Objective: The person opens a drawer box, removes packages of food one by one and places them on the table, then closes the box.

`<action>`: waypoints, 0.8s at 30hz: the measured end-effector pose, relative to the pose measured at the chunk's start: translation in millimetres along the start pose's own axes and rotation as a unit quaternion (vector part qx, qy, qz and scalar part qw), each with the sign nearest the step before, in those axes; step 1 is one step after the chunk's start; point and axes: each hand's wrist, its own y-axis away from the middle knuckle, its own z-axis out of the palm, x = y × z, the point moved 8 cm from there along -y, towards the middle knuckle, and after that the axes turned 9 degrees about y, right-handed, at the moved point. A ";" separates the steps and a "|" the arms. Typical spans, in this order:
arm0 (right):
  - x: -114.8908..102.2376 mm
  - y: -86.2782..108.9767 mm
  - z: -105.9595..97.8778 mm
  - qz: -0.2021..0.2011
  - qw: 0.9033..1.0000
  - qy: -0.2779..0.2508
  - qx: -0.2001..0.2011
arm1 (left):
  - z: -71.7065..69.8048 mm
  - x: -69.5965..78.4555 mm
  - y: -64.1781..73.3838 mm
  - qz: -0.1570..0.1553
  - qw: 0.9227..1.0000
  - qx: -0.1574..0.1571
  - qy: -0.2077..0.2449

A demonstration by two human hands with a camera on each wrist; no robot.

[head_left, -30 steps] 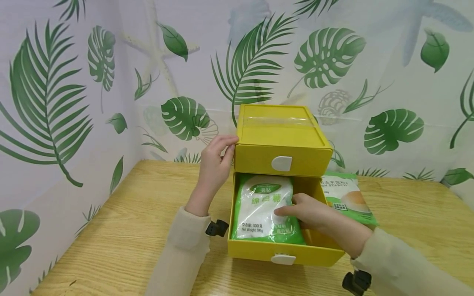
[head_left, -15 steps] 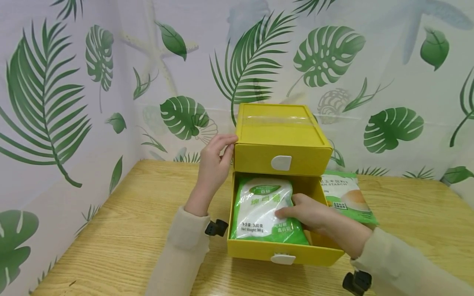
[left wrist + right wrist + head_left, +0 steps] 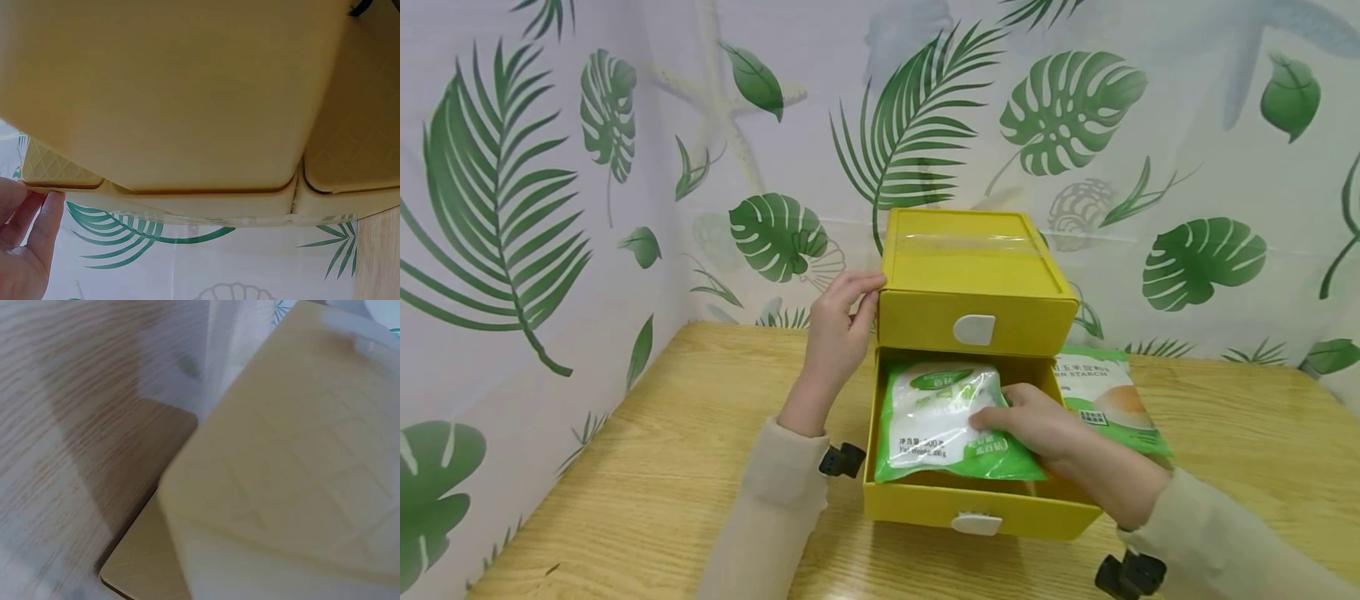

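A white-and-green bag of sugar (image 3: 936, 417), marked 300 g, lies tilted inside the pulled-out lower drawer (image 3: 917, 500) of a yellow two-drawer box. My right hand (image 3: 1037, 425) pinches the bag's right side, thumb on top; its other fingers are mostly hidden below. The bag's front edge is raised off the drawer floor. My left hand (image 3: 838, 333) rests its fingertips on the left edge of the box's top (image 3: 970, 258), fingers nearly straight. In the left wrist view, those fingers (image 3: 47, 225) touch the box's edge. The right wrist view shows the drawer's front (image 3: 294, 444) but no hand.
A green-and-white bag of corn starch (image 3: 1105, 400) lies on the wooden table (image 3: 700, 467) just right of the box. The closed upper drawer (image 3: 925, 321) overhangs the back of the lower one. A leaf-patterned cloth (image 3: 1075, 108) stands behind.
The front of the sugar bag has risen, and the bag has shifted slightly right with my right hand. My left hand keeps its place on the box.
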 end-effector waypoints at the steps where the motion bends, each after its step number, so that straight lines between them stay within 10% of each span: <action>1: -0.5 0.7 -0.3 -0.001 1.000 -0.003 0.000 | 0.2 0.0 0.0 0.001 1.000 0.000 0.001; 24: -6.1 25.7 -0.3 -0.017 0.994 -0.085 -0.058 | 0.9 -2.2 -0.2 0.004 1.000 -0.001 -0.004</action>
